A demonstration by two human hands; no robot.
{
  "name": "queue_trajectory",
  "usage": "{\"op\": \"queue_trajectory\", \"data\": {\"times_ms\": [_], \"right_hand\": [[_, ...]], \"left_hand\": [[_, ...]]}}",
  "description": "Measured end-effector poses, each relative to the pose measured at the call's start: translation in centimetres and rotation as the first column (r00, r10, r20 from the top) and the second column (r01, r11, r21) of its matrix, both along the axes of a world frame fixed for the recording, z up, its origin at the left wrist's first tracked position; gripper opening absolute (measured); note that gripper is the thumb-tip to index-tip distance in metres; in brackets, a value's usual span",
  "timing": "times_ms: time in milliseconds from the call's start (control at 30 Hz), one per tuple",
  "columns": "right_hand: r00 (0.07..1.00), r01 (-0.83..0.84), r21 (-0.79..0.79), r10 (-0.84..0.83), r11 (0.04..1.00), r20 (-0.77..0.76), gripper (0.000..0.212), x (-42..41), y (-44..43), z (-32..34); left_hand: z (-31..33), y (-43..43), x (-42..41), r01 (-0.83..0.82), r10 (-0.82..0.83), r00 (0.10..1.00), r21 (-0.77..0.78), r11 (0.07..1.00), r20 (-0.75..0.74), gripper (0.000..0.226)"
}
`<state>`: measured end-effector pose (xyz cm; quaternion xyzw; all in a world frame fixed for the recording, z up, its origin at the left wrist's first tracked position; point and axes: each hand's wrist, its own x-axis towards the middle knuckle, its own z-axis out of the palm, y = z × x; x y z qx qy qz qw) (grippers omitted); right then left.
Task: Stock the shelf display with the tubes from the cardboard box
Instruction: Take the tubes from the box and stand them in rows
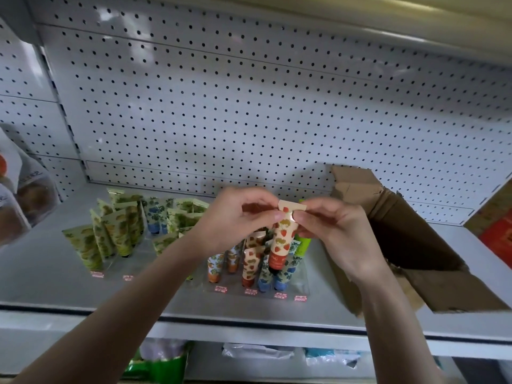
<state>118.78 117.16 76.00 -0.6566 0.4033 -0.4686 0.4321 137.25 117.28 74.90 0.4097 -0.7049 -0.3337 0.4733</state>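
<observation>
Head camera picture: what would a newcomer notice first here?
In the middle, the left hand and right hand pinch the flat end of a strawberry-patterned tube, held upright above the shelf display. Green tubes stand to the left, and an open cardboard box lies at right.

Light's soft and pretty flat, mostly from overhead, so the pegboard (249,106) reads an even pale grey with a few blotchy reflections up top. Inside of the cardboard box (415,245) goes dark. Tiny glare spot on the strawberry tube (282,242). Whole thing's a bit mushy, price tags (250,292) unreadable, bags (25,195) at far left smeared, and the fisheye bends the shelf (41,273) edge.
</observation>
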Motion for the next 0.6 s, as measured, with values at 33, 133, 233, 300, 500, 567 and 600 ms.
{"op": "queue_trajectory", "data": {"times_ms": [33, 133, 233, 300, 500, 567, 600], "right_hand": [[1.000, 0.014, 0.009, -0.014, 1.000, 0.002, 0.019, -0.3, 0.0, -0.2], [0.997, 0.077, 0.045, -0.078, 0.996, 0.020, 0.011, -1.6, 0.1, -0.8], [0.993, 0.117, 0.061, -0.118, 0.991, 0.012, 0.012, -2.5, 0.3, -1.2], [0.994, 0.111, 0.054, -0.111, 0.992, -0.007, 0.010, -2.8, 0.5, -1.4], [0.987, 0.161, 0.056, -0.161, 0.985, -0.014, 0.012, -3.6, 0.7, -2.3], [0.986, 0.169, 0.056, -0.169, 0.984, -0.015, 0.013, -3.7, 0.7, -2.5], [0.986, 0.168, 0.057, -0.168, 0.984, -0.012, 0.014, -3.7, 0.7, -2.5]], "left_hand": [[-0.1, 0.0, 0.0, -0.011, 0.011, 0.999, 0.005, 1.000, 0.050, 0.014], [-0.9, 0.2, 0.3, -0.050, 0.053, 0.969, -0.019, 0.999, 0.240, 0.012], [-2.3, 0.2, 0.1, -0.072, 0.091, 0.928, -0.067, 0.995, 0.362, 0.007], [-3.2, 0.1, -0.2, -0.112, 0.145, 0.875, -0.099, 0.989, 0.461, 0.008], [-4.4, 0.1, -0.9, -0.201, 0.284, 0.783, -0.208, 0.957, 0.553, 0.012], [-4.5, 0.1, -1.1, -0.206, 0.306, 0.770, -0.235, 0.950, 0.561, 0.012], [-4.5, 0.2, -1.2, -0.209, 0.311, 0.765, -0.239, 0.948, 0.564, 0.012]]}}
